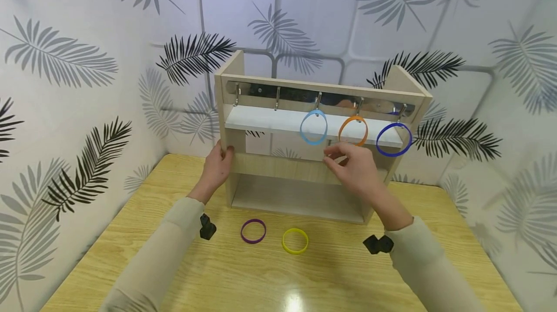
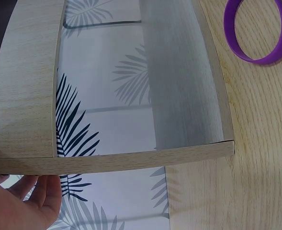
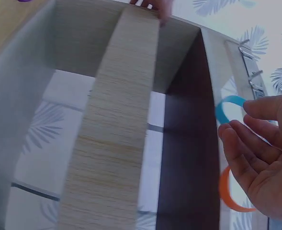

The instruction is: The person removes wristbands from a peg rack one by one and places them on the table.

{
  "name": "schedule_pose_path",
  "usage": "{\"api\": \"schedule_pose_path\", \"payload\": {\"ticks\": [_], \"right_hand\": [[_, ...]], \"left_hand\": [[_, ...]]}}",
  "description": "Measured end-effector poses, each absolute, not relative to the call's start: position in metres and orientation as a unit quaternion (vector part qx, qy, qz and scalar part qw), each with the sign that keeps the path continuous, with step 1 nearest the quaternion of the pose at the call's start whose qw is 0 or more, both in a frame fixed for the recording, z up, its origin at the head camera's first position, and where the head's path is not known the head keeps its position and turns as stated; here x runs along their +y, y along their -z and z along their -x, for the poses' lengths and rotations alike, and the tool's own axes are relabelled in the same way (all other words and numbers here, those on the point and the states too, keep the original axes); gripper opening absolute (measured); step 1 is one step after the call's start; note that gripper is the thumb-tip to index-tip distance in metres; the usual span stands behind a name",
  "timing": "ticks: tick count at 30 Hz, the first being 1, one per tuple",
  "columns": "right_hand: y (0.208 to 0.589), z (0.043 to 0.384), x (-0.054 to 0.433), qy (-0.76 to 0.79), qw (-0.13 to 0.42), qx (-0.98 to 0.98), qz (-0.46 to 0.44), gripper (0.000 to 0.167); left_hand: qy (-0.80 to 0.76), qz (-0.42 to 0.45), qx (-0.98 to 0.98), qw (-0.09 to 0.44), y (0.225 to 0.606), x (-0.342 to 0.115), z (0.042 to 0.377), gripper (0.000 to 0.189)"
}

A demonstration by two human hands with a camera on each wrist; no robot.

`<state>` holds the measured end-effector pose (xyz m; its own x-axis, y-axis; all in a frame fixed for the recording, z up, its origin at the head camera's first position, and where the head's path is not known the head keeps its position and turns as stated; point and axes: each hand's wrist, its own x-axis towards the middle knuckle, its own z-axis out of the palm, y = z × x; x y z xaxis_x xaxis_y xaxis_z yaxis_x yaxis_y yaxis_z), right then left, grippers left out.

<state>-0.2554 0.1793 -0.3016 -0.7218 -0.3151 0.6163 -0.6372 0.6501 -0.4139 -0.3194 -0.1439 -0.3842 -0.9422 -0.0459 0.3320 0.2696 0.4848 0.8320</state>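
Note:
A pale wooden shelf [image 1: 278,164] stands on the table, with a metal rail of hooks [image 1: 278,93] along its upper front. A light blue wristband [image 1: 302,133], an orange wristband [image 1: 366,130] and a dark blue wristband [image 1: 410,142] hang from its hooks; the two leftmost hooks are bare. My left hand [image 1: 216,164] grips the shelf's left side panel [image 2: 112,162], its fingers partly hidden behind it. Just below the light blue and orange bands, my right hand [image 1: 359,169] hovers with loosely bent fingers and holds nothing.
On the table [image 1: 209,278] in front of the shelf lie a purple wristband [image 1: 241,236] and, to its right, a yellow wristband [image 1: 296,252]. A leaf-patterned wall [image 1: 304,22] rises behind the shelf and at both sides.

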Motion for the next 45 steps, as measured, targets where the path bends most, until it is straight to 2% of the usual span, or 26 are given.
{"api": "schedule_pose_path", "payload": {"ticks": [5, 10, 20, 27, 34, 45], "right_hand": [[0.280, 0.258, 0.176, -0.307, 0.297, -0.857, -0.287, 0.014], [0.265, 0.260, 0.170, -0.308, 0.316, -0.849, -0.292, 0.018], [0.255, 0.269, 0.165, -0.300, 0.360, -0.832, -0.296, 0.021], [0.250, 0.274, 0.163, -0.279, 0.348, -0.848, -0.285, 0.026], [0.248, 0.277, 0.159, -0.281, 0.324, -0.858, -0.285, 0.023], [0.248, 0.281, 0.156, -0.286, 0.314, -0.859, -0.285, 0.018]], "left_hand": [[0.507, 0.066, -0.845, 0.154, 0.383, -0.144, 0.319, 0.048], [0.506, 0.063, -0.847, 0.151, 0.384, -0.144, 0.319, 0.049], [0.508, 0.059, -0.846, 0.151, 0.385, -0.144, 0.318, 0.049], [0.512, 0.065, -0.844, 0.150, 0.383, -0.143, 0.318, 0.050], [0.512, 0.068, -0.844, 0.148, 0.383, -0.142, 0.318, 0.050], [0.514, 0.061, -0.842, 0.153, 0.383, -0.144, 0.318, 0.048]]}}
